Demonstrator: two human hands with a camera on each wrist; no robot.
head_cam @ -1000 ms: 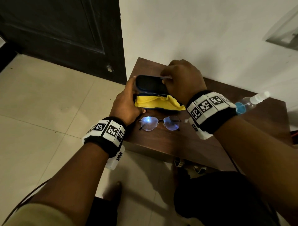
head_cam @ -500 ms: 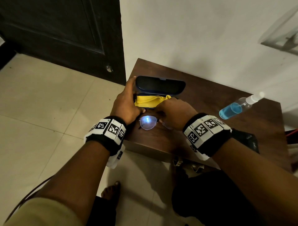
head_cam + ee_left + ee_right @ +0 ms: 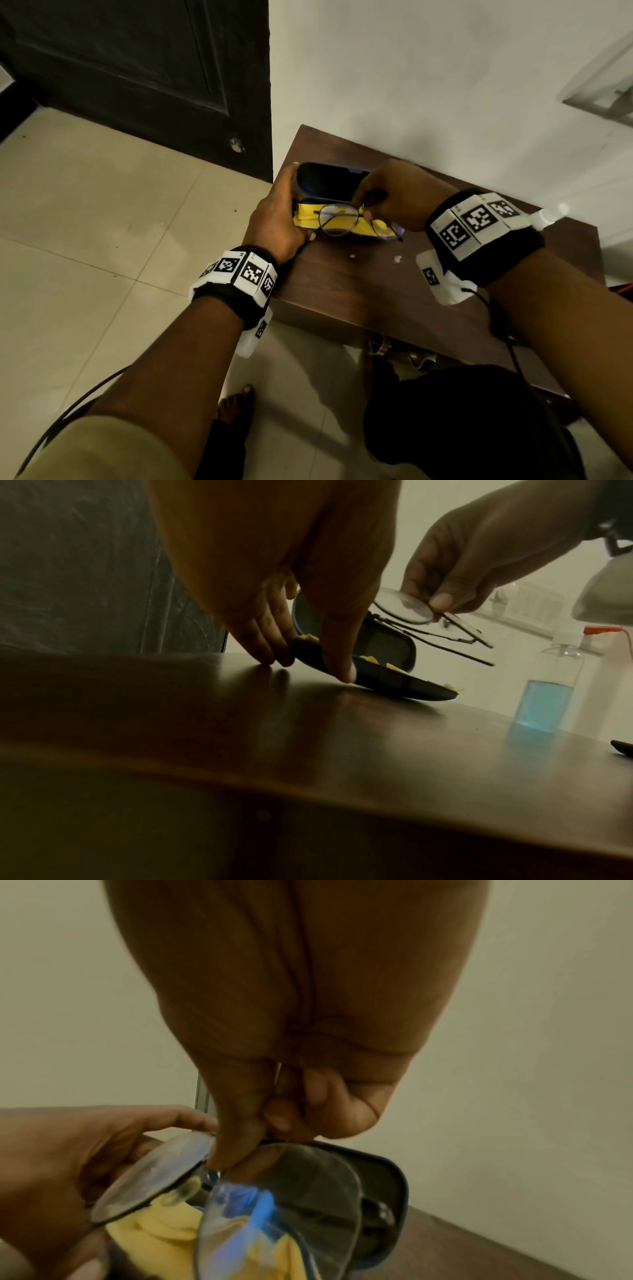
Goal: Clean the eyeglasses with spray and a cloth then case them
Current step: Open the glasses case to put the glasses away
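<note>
Left hand (image 3: 274, 569) steadying open case (image 3: 373, 666), right hand (image 3: 479, 550) pinching eyeglasses (image 3: 421, 618)

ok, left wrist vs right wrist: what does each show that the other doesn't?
Left wrist only: the spray bottle standing on the table, and the glasses' temple arms hanging unfolded.
Right wrist only: both lenses close up, with fingers pinching the bridge.
Both: the glasses in the right hand above the open case, yellow cloth inside, left hand steadying.
</note>
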